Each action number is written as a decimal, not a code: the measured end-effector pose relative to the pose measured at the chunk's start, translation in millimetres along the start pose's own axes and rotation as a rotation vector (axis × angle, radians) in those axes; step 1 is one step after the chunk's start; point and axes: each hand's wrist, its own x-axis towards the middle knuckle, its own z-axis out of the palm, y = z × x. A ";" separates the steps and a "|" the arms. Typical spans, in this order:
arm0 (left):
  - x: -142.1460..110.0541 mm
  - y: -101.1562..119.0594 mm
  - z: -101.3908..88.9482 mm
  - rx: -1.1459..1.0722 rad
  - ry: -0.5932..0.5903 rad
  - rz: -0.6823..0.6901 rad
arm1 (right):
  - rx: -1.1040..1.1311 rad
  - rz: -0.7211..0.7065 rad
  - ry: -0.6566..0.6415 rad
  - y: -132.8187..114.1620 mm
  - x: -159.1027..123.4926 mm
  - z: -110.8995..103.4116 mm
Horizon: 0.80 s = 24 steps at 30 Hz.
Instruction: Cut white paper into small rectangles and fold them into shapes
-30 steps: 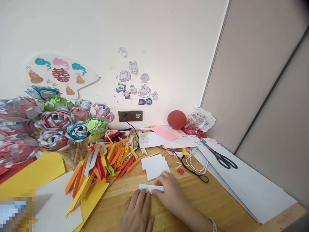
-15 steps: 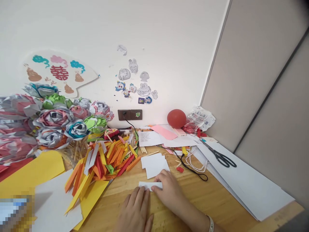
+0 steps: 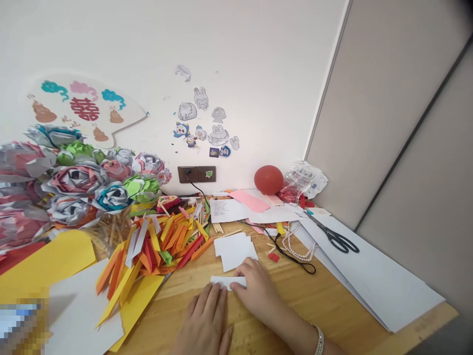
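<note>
A small white strip of folded paper (image 3: 226,282) lies on the wooden table in front of me. My left hand (image 3: 205,310) rests on its near edge with the fingers stretched out and flat. At the strip's right end, the thumb and bent fingers of my right hand (image 3: 254,288) pinch it; the hand hides part of that end. Just beyond the strip lie white paper squares (image 3: 236,250), overlapping each other, close to my right knuckles.
On the left are a heap of folded coloured paper strips (image 3: 173,239), yellow sheets (image 3: 142,305) and paper flowers (image 3: 76,180). To the right, black-handled scissors (image 3: 338,239) lie on large white sheets (image 3: 380,276), near a bead string (image 3: 295,249) and black cord (image 3: 295,261). A red balloon (image 3: 268,180) sits behind.
The view has shifted slightly, so everything sits a little higher and further left in the picture. Both hands stay on the strip in nearly the same pose.
</note>
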 end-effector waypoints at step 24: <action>-1.1 -11.4 -0.2 -0.117 0.051 0.026 | 0.101 0.127 -0.170 24.4 -1.8 -45.6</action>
